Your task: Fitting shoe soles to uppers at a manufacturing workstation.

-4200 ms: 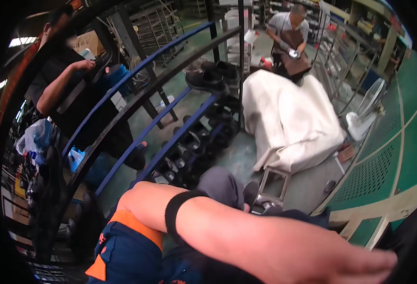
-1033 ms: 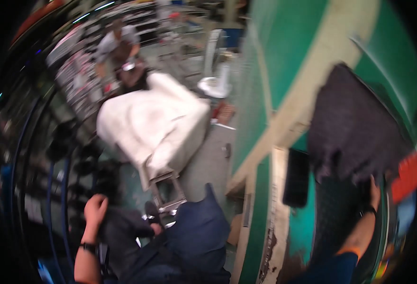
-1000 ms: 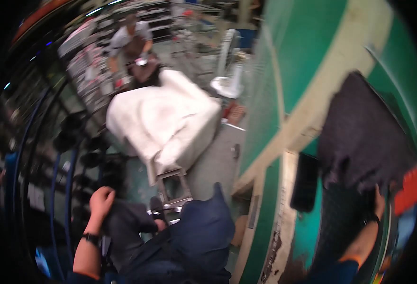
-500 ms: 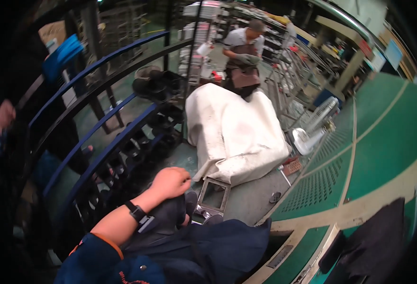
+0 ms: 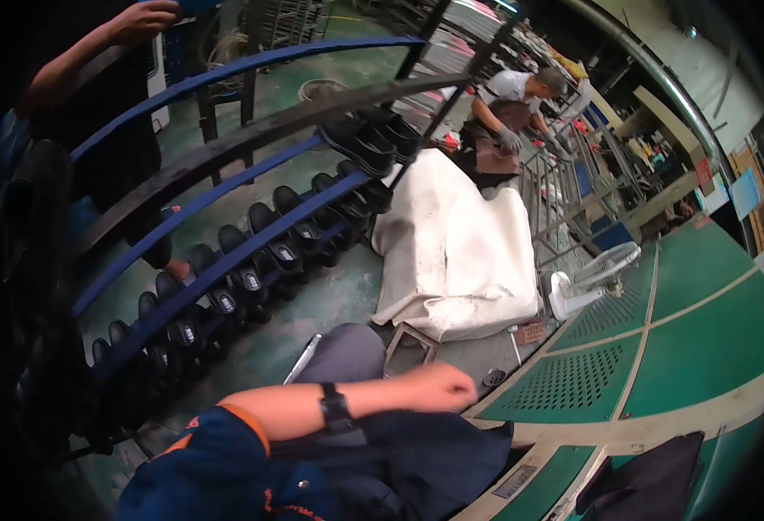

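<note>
My left hand (image 5: pixel 441 388) reaches across the front of my body from the lower left, wearing a dark wristwatch (image 5: pixel 334 405). Its fingers are curled in, slightly blurred, and nothing shows in them. The hand is held in the air above my dark blue apron (image 5: pixel 417 447), close to the edge of a green panelled machine (image 5: pixel 521 412). My right hand is out of view. To the left stands a rack with blue rails (image 5: pixel 265 230), holding several black shoes (image 5: pixel 226 295).
A white cloth cover (image 5: pixel 451 252) drapes over a boxy shape ahead. Beyond it, a gloved person (image 5: pixel 508 113) bends at work. A white fan (image 5: pixel 573 295) stands by the machine; dark cloth (image 5: pixel 642 482) lies on it. Another person's arm (image 5: pixel 78 56) shows at the far left.
My left hand has swung right, from beside the rack to across my body. More of the shoe rack shows. The person ahead has bent forward, and the one at left has raised an arm.
</note>
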A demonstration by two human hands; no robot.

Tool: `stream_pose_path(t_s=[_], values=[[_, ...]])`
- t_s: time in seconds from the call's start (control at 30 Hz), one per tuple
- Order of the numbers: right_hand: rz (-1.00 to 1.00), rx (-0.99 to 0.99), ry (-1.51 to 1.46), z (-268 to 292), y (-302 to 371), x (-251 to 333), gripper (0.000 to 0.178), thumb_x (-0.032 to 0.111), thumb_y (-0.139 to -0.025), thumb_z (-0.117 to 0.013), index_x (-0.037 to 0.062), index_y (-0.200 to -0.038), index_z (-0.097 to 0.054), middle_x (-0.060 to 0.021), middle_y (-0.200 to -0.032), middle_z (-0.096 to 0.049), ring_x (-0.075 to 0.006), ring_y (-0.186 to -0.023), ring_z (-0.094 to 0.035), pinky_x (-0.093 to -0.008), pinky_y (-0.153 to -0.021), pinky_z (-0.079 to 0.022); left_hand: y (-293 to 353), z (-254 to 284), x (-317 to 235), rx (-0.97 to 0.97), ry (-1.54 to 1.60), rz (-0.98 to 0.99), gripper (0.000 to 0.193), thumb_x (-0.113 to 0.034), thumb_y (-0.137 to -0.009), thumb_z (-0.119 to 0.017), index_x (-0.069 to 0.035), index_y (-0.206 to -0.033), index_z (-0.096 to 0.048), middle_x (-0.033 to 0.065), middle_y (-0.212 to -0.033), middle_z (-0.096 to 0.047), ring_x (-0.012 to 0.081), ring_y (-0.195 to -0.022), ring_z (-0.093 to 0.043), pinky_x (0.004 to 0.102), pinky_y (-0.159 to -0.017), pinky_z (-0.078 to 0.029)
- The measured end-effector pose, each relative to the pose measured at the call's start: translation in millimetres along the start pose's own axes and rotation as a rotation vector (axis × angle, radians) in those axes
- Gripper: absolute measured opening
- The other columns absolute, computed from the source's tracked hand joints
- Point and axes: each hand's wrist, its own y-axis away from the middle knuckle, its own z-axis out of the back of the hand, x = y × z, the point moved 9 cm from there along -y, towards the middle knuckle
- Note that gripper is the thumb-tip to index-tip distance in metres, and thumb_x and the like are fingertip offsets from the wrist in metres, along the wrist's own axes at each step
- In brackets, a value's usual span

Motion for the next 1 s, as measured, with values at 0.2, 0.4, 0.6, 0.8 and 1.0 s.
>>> stream_pose_path(t_s=[0.2,0.4,0.6,0.8,1.0], values=[[0.003,0.223,-0.486,-88,13,130,0.048,0.030,-0.097,-0.057,0.0045,-0.137,-0.053,-0.0173,-0.135,-0.059,-0.0265,-0.124,-0.055,-0.0362,-0.106,-0.041,-15,-70,-67,0.315,0.328,-0.313,0.029,-0.023,-0.095,-0.060,-0.007,-0.119,-0.063,0.0088,-0.109,-0.062,0.0200,-0.092,-0.062,0.0337,-0.079,-0.050],[-0.126,0.437,-1.049,-183,48,133,0.049,0.041,-0.097,-0.056,0.0023,-0.127,-0.060,-0.0182,-0.126,-0.063,-0.0289,-0.119,-0.058,-0.0404,-0.104,-0.045,1,-131,-116,0.681,0.916,0.049,0.081,-0.041,-0.096,-0.058,-0.017,-0.159,-0.014,0.0169,-0.156,-0.032,0.0266,-0.134,-0.043,0.0345,-0.097,-0.046],[-0.166,0.645,-1.474,-300,61,138,0.046,0.044,-0.098,-0.055,0.0024,-0.112,-0.066,-0.0178,-0.113,-0.068,-0.0300,-0.109,-0.062,-0.0438,-0.100,-0.049,59,-125,-18,0.403,0.644,0.138,0.093,-0.041,-0.094,-0.057,-0.011,-0.160,0.002,0.0161,-0.162,-0.020,0.0245,-0.144,-0.030,0.0320,-0.113,-0.031],[-0.775,1.071,-1.324,-505,107,48,0.042,0.038,-0.097,-0.059,-0.0004,-0.114,-0.064,-0.0157,-0.117,-0.068,-0.0305,-0.108,-0.063,-0.0427,-0.101,-0.048,108,-87,64,0.256,0.871,0.785,0.087,-0.050,-0.094,-0.056,-0.012,-0.160,-0.013,0.0067,-0.158,-0.031,0.0142,-0.136,-0.037,0.0299,-0.108,-0.034],[-0.799,1.119,-1.214,-523,132,69,0.032,0.030,-0.102,-0.049,0.0028,-0.105,-0.066,-0.0109,-0.101,-0.070,-0.0245,-0.096,-0.065,-0.0381,-0.091,-0.053,103,-89,143,0.228,0.129,0.738,0.086,-0.055,-0.093,-0.050,-0.015,-0.160,-0.014,0.0126,-0.167,-0.009,0.0285,-0.155,-0.001,0.0637,-0.116,-0.006]])
